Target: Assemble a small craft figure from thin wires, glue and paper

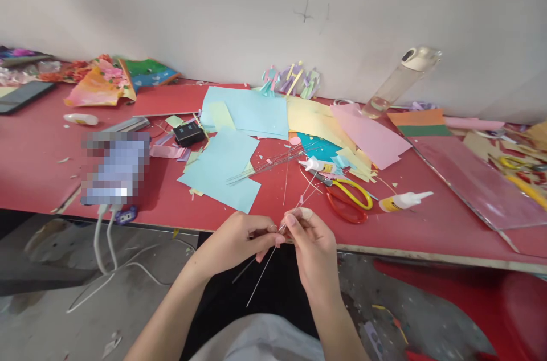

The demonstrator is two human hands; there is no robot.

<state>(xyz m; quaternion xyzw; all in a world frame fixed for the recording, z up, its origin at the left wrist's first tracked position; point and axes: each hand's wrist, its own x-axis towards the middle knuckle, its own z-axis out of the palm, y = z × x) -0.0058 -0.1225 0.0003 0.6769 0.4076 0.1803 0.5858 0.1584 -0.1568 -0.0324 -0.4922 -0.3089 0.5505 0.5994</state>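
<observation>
My left hand (241, 238) and my right hand (310, 241) meet just off the front edge of the red table (34, 156). Both pinch thin metal wires (260, 273) that slant down toward my lap and up toward the table. The fingers of each hand are pressed together on the wires. More loose wires (269, 164) lie fanned on a light blue paper sheet (222, 170). Red and yellow scissors (348, 199) and a small glue bottle (404, 200) rest on the table just beyond my right hand.
Blue, yellow and pink paper sheets (307, 119) cover the table's middle. A clear bottle (399, 82) leans on the wall. A clear plastic sheet (478, 181) lies right. A black box (188, 133), a phone with cables (115, 170) and paper scraps lie left.
</observation>
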